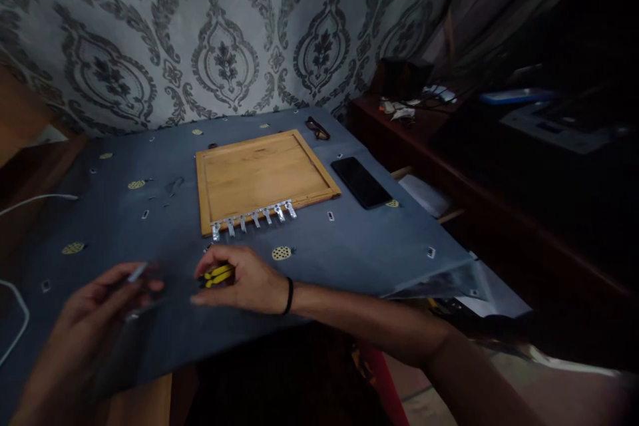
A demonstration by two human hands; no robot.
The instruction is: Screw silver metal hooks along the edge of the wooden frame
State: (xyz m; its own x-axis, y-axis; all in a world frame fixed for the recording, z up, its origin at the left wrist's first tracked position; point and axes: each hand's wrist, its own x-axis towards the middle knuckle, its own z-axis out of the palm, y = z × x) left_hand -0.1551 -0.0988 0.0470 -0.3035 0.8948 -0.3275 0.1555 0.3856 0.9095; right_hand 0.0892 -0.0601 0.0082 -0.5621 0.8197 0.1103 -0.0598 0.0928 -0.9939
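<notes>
My left hand is closed on a small silvery metal piece, blurred by motion, so its exact shape cannot be made out. To its right, my right hand, with a black band on the wrist, grips yellow-handled pliers; the fingers partly cover the tool and its dark head is hard to see. Beyond both hands lies a wooden framed board. Along its near edge runs a silvery metal strip with several hook-like tabs pointing toward me.
A black phone lies right of the board, with dark-framed glasses behind. White cables cross the left side of the blue tablecloth. A dark cabinet with an open drawer stands along the right. A patterned wall closes the back.
</notes>
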